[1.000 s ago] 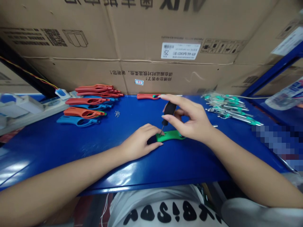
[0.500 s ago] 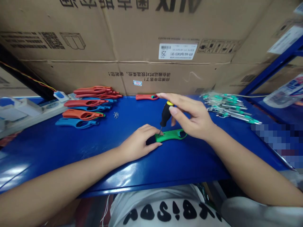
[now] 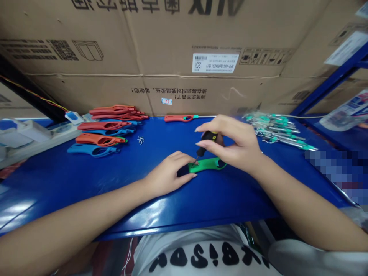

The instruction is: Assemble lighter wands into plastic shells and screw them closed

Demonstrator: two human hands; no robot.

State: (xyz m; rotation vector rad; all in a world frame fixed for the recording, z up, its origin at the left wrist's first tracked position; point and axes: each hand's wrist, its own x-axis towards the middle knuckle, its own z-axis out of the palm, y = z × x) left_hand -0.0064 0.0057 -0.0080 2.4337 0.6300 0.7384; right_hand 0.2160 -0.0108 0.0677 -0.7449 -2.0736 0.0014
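Note:
On the blue tabletop, my left hand (image 3: 172, 174) pinches the left end of a green lighter handle (image 3: 206, 165) between thumb and fingers, pressing it flat. My right hand (image 3: 234, 143) is closed around the black and yellow grip of a screwdriver (image 3: 202, 150), which leans to the right. The screwdriver's thin shaft meets the green handle close to my left fingertips; the exact contact is hard to make out. Behind my hands lies a red long-necked lighter (image 3: 178, 118) with a green collar. A few small screws (image 3: 140, 140) lie in a loose heap to the left.
Stacked red, orange and blue lighter shells (image 3: 100, 138) fill the table's left side. A pile of metal tubes with green parts (image 3: 283, 128) lies at the right. A power strip (image 3: 61, 130) runs along the left edge. A large cardboard box (image 3: 172, 50) walls off the back.
My right hand has curled further around the screwdriver grip and tilted it lower to the right, uncovering more of the red lighter. My left hand and the green handle stay put.

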